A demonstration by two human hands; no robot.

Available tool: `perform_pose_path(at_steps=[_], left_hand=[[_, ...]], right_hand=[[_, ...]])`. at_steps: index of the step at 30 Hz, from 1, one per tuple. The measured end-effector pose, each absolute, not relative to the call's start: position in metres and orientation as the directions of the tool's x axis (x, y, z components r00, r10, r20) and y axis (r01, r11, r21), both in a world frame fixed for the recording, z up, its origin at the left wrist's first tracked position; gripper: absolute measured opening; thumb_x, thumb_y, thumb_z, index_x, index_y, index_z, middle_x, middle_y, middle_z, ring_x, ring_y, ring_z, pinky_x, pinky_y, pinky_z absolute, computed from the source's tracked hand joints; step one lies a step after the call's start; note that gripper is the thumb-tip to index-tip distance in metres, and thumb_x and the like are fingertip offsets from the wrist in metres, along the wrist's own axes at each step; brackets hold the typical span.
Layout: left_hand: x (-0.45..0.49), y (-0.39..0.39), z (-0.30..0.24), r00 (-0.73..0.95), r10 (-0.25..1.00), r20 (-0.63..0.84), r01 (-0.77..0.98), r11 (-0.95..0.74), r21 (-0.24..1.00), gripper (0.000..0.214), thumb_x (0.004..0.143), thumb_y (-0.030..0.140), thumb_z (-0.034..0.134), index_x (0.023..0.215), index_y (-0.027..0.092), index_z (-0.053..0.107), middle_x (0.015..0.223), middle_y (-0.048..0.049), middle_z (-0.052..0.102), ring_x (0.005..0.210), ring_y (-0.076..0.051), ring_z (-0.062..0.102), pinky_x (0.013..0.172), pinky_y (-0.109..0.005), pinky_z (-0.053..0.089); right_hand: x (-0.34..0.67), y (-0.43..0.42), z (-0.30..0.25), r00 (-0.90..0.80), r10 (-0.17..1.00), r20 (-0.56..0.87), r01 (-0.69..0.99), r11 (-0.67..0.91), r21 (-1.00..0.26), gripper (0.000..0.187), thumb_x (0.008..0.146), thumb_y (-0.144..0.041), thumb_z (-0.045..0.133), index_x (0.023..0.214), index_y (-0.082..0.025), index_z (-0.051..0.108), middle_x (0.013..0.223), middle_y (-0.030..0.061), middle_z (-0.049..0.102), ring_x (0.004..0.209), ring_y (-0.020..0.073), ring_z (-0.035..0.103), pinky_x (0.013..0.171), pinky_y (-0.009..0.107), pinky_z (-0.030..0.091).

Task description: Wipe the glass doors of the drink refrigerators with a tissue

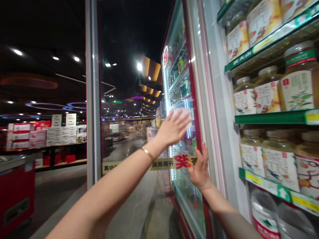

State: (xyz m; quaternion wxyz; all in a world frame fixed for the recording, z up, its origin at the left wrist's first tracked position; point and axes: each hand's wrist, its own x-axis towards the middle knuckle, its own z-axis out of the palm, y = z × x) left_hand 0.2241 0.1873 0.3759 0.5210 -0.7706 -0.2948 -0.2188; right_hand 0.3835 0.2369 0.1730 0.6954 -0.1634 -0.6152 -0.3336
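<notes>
- Dark ceiling [37, 26] with small bright lights [18, 52] hangs over a dim shop with a grey floor [62, 189].
- At the middle of the view, a white cloth [187, 114] lies flat against a glass door [124, 83], on its upright pane.
- Over the cloth is the person's left hand [175, 127], its fingers straight and slightly spread, pressing the cloth to the glass rather than gripping it.
- On the left wrist sits a gold bracelet [148, 154].
- Lower and to the right is the right hand [200, 169], near the dark red edge, its thumb and fingers well apart and loosely bent; whether they touch the glass or hold the edge cannot be told.
- Between the forearms, a strip [109, 166] with mirrored lettering crosses the pane.
- Also showing in the glass is a lit fridge [174, 89] with drinks.
- To the right, green-edged shelves [274, 118] carry rows of bottles [268, 91].
- Far left, stacked boxes [61, 134] stand beyond a red counter [16, 199].
</notes>
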Motion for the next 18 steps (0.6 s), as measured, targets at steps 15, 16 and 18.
perform_pose_path(at_steps=[15, 16, 18], left_hand=[[-0.012, 0.105, 0.183, 0.060, 0.295, 0.954, 0.997, 0.035, -0.073, 0.074, 0.109, 0.037, 0.040, 0.174, 0.023, 0.008, 0.183, -0.0130, 0.004, 0.171, -0.035, -0.008, 0.138, -0.071, 0.002], [0.002, 0.109, 0.160, 0.082, 0.329, 0.941, 0.996, -0.008, -0.084, 0.074, 0.108, 0.037, 0.044, 0.174, 0.026, 0.013, 0.182, -0.0104, 0.010, 0.171, -0.035, -0.002, 0.139, -0.069, 0.002], [0.030, 0.110, 0.100, 0.219, 0.421, 0.880, 0.971, -0.178, -0.157, 0.065, 0.105, 0.035, 0.053, 0.166, 0.045, 0.035, 0.174, 0.0031, 0.041, 0.167, -0.025, 0.030, 0.143, -0.052, 0.016]], right_hand=[[0.343, 0.211, 0.122, -0.351, -0.025, 0.936, 0.757, 0.581, 0.299, 0.072, 0.103, -0.033, 0.063, 0.170, -0.037, 0.036, 0.179, 0.0015, 0.035, 0.170, 0.0318, 0.021, 0.137, 0.072, 0.008], [0.340, 0.213, 0.121, -0.340, -0.029, 0.940, 0.761, 0.578, 0.293, 0.073, 0.103, -0.031, 0.064, 0.170, -0.038, 0.035, 0.179, 0.0009, 0.035, 0.170, 0.0319, 0.023, 0.137, 0.072, 0.008], [0.338, 0.216, 0.117, -0.333, -0.029, 0.943, 0.762, 0.581, 0.287, 0.077, 0.102, -0.028, 0.064, 0.171, -0.039, 0.031, 0.179, -0.0002, 0.033, 0.169, 0.0315, 0.024, 0.138, 0.071, 0.010]])
